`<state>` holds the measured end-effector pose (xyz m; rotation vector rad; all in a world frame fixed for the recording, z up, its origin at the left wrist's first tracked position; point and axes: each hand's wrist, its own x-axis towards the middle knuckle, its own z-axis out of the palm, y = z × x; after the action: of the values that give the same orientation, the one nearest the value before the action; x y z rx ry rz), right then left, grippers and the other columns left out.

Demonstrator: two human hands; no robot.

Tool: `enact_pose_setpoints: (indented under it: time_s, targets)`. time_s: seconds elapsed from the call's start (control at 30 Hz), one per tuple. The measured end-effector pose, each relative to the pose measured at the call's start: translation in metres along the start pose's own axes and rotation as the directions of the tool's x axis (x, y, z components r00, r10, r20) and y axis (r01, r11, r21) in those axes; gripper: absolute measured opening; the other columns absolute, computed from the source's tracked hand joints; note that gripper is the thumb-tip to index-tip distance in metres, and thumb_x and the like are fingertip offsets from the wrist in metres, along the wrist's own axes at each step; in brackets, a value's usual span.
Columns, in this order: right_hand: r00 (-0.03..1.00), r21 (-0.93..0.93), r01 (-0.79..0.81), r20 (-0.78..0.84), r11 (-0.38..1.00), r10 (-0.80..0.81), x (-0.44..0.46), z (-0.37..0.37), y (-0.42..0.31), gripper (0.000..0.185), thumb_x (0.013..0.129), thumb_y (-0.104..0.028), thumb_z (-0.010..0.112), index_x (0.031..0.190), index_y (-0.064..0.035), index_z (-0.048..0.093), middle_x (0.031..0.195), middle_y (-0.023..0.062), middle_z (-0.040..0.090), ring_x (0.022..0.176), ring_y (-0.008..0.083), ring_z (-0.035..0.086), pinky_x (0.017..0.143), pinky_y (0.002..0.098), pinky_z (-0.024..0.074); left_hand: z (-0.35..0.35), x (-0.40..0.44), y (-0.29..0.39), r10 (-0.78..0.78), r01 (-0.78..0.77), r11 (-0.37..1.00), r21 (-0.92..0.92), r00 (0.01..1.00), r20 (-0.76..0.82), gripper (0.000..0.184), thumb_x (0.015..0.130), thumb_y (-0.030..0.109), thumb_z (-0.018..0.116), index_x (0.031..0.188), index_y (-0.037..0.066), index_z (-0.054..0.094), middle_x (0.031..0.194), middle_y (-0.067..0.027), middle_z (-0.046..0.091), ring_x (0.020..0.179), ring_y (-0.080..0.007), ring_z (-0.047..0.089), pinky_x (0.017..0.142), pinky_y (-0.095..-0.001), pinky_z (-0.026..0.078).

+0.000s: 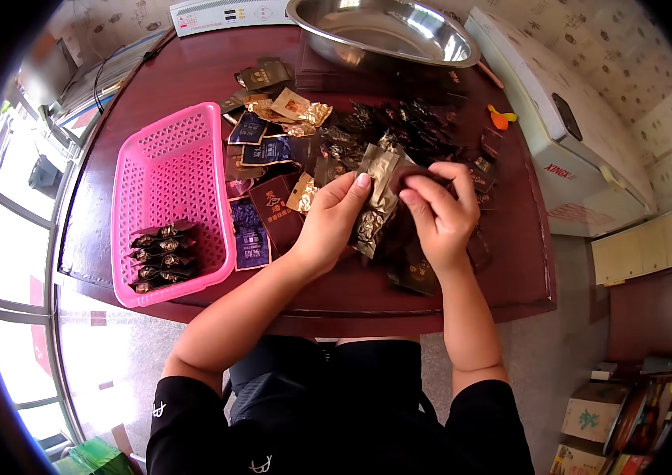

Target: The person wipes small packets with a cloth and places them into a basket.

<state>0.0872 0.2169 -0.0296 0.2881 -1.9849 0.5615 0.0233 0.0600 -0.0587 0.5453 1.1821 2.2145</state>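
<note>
Right between the two hands sits a crinkled gold foil packet (381,170), above the near part of the dark red worktop (193,75). The left hand (329,214) grips it from its left side, thumb pressed on the front face. Just beside the packet's right edge, the right hand (445,210) has its fingers curled, thumb and forefinger pinching a dark brown wrapper (405,176); whether wrapper and foil touch is unclear. Behind the hands spreads a heap of dark packets (419,125). Left of the left hand lie navy packets (267,150), and farther left a pink perforated basket (173,170) holds dark sachets (163,255) lined up in its near end.
</note>
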Motion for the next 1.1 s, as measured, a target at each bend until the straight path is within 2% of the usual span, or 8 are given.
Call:
enact_pose_setpoints:
  time_s: [0.17, 0.23, 0.4, 0.57, 0.7, 0.83, 0.93, 1.1]
  targets:
    - [0.986, -0.005, -0.123, -0.111, 0.992, 0.121, 0.005, -0.007, 0.003, 0.016, 0.076, -0.011, 0.080, 0.089, -0.0071, 0.073, 0.091, 0.0078, 0.059, 0.077, 0.0232, 0.060, 0.066, 0.0325, 0.0490, -0.002, 0.001, -0.001, 0.011, -0.012, 0.997, 0.073, 1.000, 0.016, 0.030, 0.107, 0.024, 0.045, 0.105, -0.001, 0.061, 0.091, 0.0029, 0.062, 0.081, -0.0032, 0.052, 0.074, -0.0216, 0.046]
    - [0.995, 0.092, 0.065, 0.067, 0.994, -0.071, 0.006, -0.012, -0.007, 0.017, 0.073, -0.013, 0.082, 0.088, -0.0096, 0.073, 0.091, 0.0063, 0.059, 0.073, 0.0210, 0.060, 0.062, 0.0314, 0.0489, -0.007, 0.004, -0.002, 0.226, -0.199, 0.865, 0.460, 0.974, -0.004, 0.030, 0.106, 0.024, 0.046, 0.104, -0.003, 0.059, 0.091, 0.0029, 0.062, 0.081, -0.0052, 0.053, 0.074, -0.0220, 0.046]
    - [0.995, -0.069, 0.022, 0.094, 0.997, -0.015, -0.001, 0.004, 0.000, 0.019, 0.072, -0.015, 0.083, 0.088, -0.0112, 0.074, 0.091, 0.0055, 0.059, 0.069, 0.0218, 0.061, 0.059, 0.0318, 0.0492, -0.004, -0.001, -0.005, 0.168, -0.164, 0.966, 0.199, 0.986, -0.004, 0.025, 0.105, 0.016, 0.046, 0.115, -0.004, 0.057, 0.101, 0.0004, 0.061, 0.093, -0.0057, 0.051, 0.084, -0.0226, 0.044]
    - [0.985, -0.143, -0.110, -0.146, 0.984, 0.088, 0.001, -0.006, 0.017, 0.013, 0.079, -0.010, 0.079, 0.089, -0.0043, 0.073, 0.092, 0.0083, 0.059, 0.077, 0.0233, 0.061, 0.064, 0.0331, 0.0495, 0.001, -0.002, -0.005, 0.111, -0.144, 0.949, 0.282, 0.985, 0.128, 0.026, 0.102, 0.008, 0.045, 0.123, -0.004, 0.056, 0.106, -0.0031, 0.063, 0.098, -0.0082, 0.054, 0.089, -0.0242, 0.044]
    - [0.987, 0.015, 0.136, 0.082, 0.991, -0.137, 0.006, -0.004, -0.012, 0.021, 0.066, -0.011, 0.084, 0.085, -0.0117, 0.074, 0.091, 0.0054, 0.060, 0.074, 0.0206, 0.060, 0.060, 0.0322, 0.0485, -0.004, -0.005, 0.002, 0.195, -0.265, 0.771, 0.579, 0.964, 0.182, 0.030, 0.101, 0.004, 0.043, 0.129, -0.003, 0.052, 0.117, -0.0079, 0.062, 0.109, -0.0139, 0.056, 0.097, -0.0277, 0.043]
    - [0.998, -0.115, -0.044, 0.036, 0.992, 0.049, -0.002, 0.006, 0.003, 0.015, 0.078, -0.012, 0.079, 0.092, -0.0094, 0.074, 0.094, 0.0069, 0.059, 0.074, 0.0227, 0.061, 0.062, 0.0337, 0.0500, 0.000, -0.005, 0.003, 0.163, -0.214, 0.691, 0.690, 0.977, 0.140, 0.022, 0.098, 0.005, 0.050, 0.119, 0.000, 0.057, 0.092, -0.0179, 0.062, 0.086, -0.0179, 0.063, 0.080, -0.0315, 0.050]
    - [0.967, -0.108, -0.252, -0.073, 0.962, 0.245, 0.000, -0.002, 0.017, 0.012, 0.086, -0.013, 0.074, 0.095, -0.0054, 0.073, 0.093, 0.0085, 0.059, 0.078, 0.0233, 0.061, 0.066, 0.0330, 0.0497, 0.002, -0.003, 0.004, 0.153, -0.227, 0.815, 0.533, 0.972, 0.179, 0.024, 0.102, 0.009, 0.049, 0.122, -0.003, 0.056, 0.100, -0.0097, 0.064, 0.092, -0.0121, 0.058, 0.086, -0.0266, 0.047]
    - [0.932, 0.335, -0.345, 0.013, 0.877, 0.361, -0.004, 0.002, 0.008, 0.009, 0.092, -0.009, 0.065, 0.091, 0.0006, 0.064, 0.090, 0.0065, 0.059, 0.082, 0.0180, 0.059, 0.076, 0.0293, 0.0467, -0.001, 0.005, 0.008, 0.077, -0.068, 0.990, -0.123, 0.994, 0.073, 0.025, 0.105, 0.013, 0.046, 0.125, 0.001, 0.055, 0.114, -0.0019, 0.063, 0.105, -0.0093, 0.059, 0.096, -0.0261, 0.046]
